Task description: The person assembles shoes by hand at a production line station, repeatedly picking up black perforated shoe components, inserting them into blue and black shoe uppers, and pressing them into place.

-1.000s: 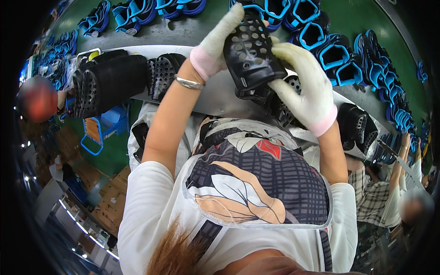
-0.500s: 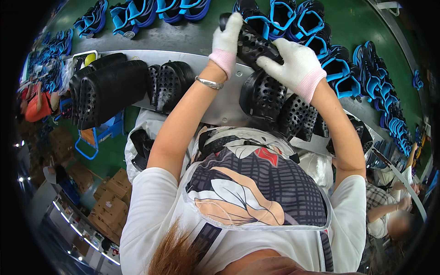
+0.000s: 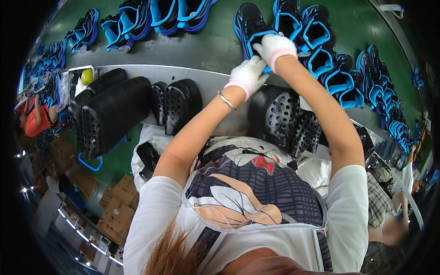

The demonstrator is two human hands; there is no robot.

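A black sports shoe (image 3: 250, 19) with bright blue lining stands on the green work surface, its opening toward me. My left hand (image 3: 247, 75), in a white glove with a pink cuff, closes at the shoe's heel. My right hand (image 3: 277, 49), gloved alike, bends its fingers into the collar opening; whatever its fingertips hold is hidden. Right below my hands lies a stack of black perforated insoles (image 3: 275, 112), with another stack (image 3: 306, 132) beside it. Left of my left forearm are more insoles (image 3: 183, 105) and a long, thick stack of them (image 3: 120, 101).
A metal ledge (image 3: 219, 112) runs between me and the green surface (image 3: 183, 51). Rows of similar shoes (image 3: 316, 32) stand to the right and far left. A small tray (image 3: 73, 78) holds a yellow round object (image 3: 87, 77). Cardboard boxes (image 3: 117, 217) lie at lower left; other people are at both sides.
The black perforated insole that both hands held and bent is no longer visible in them. My hands have moved together onto the shoe's heel and opening, which has come nearer.
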